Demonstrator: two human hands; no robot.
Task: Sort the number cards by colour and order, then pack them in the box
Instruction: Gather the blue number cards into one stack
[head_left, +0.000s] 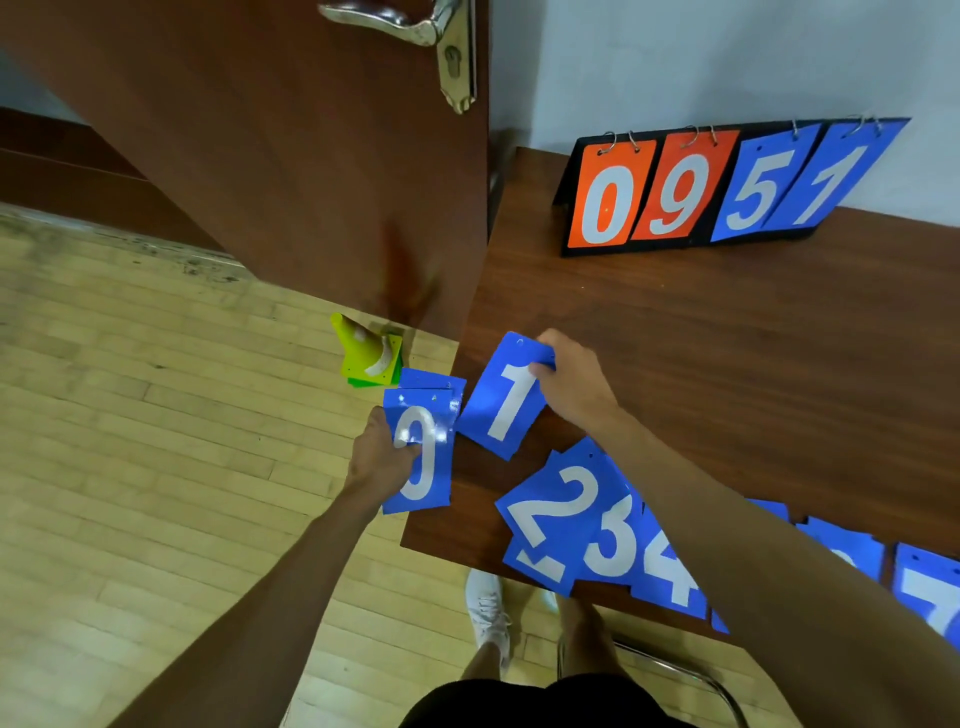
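left hand (382, 452): holds a small stack of blue cards by its left edge, fingers curled behind and thumb on the front; the 0 card (423, 467) faces up on top, held over the wooden floor (156, 415) just off the left edge of the worktop (727, 338)
right hand (574, 384): fingers pinch the top right corner of the blue 1 card (506, 402), which sits tilted over the worktop's left end, just beside the 0 card; lifted or lying flat, I cannot tell
row of cards: the 2 card (553, 512), 3 card (613, 540) and 4 card (667, 571) overlap along the near edge; the right forearm hides most of the next ones; the 7 card (930, 592) shows at the right
scoreboard (717, 187): stands at the back of the worktop, orange 0 and 9, blue 5 and 1 on rings
cone (363, 348): yellow-green, on the floor by the brown door (260, 156)
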